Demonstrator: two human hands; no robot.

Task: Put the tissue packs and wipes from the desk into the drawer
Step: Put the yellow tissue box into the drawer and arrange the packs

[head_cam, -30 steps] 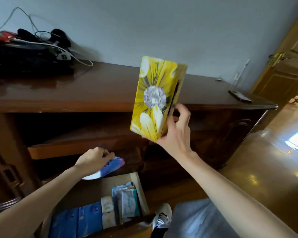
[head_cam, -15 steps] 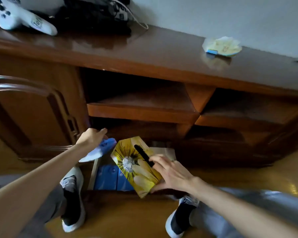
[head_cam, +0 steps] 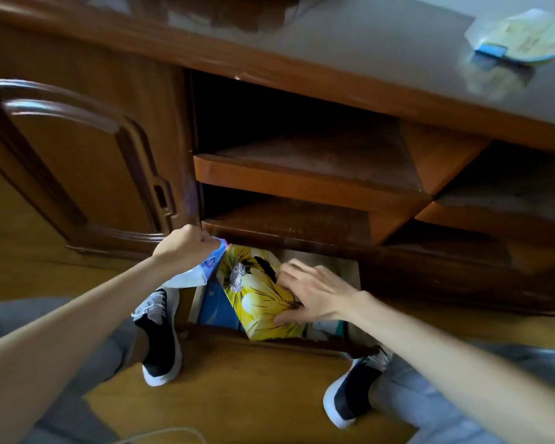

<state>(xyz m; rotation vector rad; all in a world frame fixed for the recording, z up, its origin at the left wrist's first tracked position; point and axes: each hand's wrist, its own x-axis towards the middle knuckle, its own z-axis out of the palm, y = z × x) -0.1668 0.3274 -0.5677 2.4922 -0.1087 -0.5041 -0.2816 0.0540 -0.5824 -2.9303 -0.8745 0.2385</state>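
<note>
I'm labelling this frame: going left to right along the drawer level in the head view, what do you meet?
Left hand gripping a blue-and-white wipes pack → yellow flower-print tissue box → right hand on the box.

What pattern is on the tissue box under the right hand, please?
A yellow and white flower print with a silvery centre on the tissue box, seen in the head view.

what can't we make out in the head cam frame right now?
- Drawer contents: mostly hidden by the yellow tissue box and right hand.
- Blue-white pack: print blurred, partly covered by the left hand.
- Pack on the desk: label too blurred.
</note>
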